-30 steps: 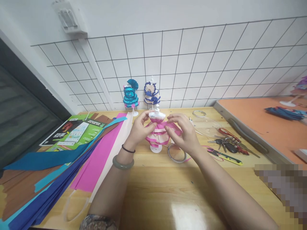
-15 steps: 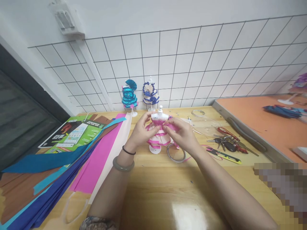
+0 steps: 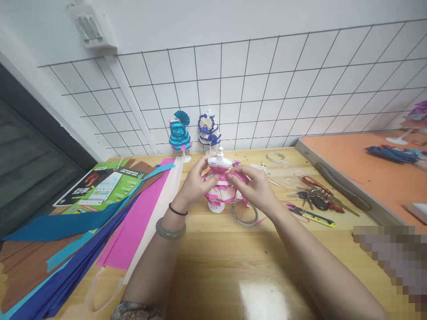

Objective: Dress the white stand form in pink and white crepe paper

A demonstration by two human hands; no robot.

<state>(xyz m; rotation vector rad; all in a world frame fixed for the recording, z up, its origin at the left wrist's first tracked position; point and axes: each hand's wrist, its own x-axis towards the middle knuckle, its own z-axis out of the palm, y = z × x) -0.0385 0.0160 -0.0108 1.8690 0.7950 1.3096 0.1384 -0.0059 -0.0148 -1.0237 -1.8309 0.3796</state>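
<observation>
A small white dress form (image 3: 220,162) stands on the table between my hands, wearing a paper dress (image 3: 222,194) in tiers of cream and pink. My left hand (image 3: 199,181) is closed around its left side, thumb pressed on the front of the waist and fingers partly hidden behind. On the right of the waist, the thumb and forefinger of my right hand (image 3: 254,183) pinch the pink paper (image 3: 240,176). The round white base (image 3: 216,207) shows below the skirt. Just right of it lies a roll of tape (image 3: 244,213).
Coloured crepe paper strips (image 3: 133,231) and a green leaflet (image 3: 100,189) cover the left side. Two dressed forms, one teal (image 3: 180,135) and one blue and cream (image 3: 209,131), stand behind. Keys (image 3: 312,199) and a yellow cutter (image 3: 316,218) lie right, near an orange board (image 3: 350,160).
The dress form has shifted and tilted slightly to the left. My right fingertips have moved a little at the waist; my left hand keeps its grip.
</observation>
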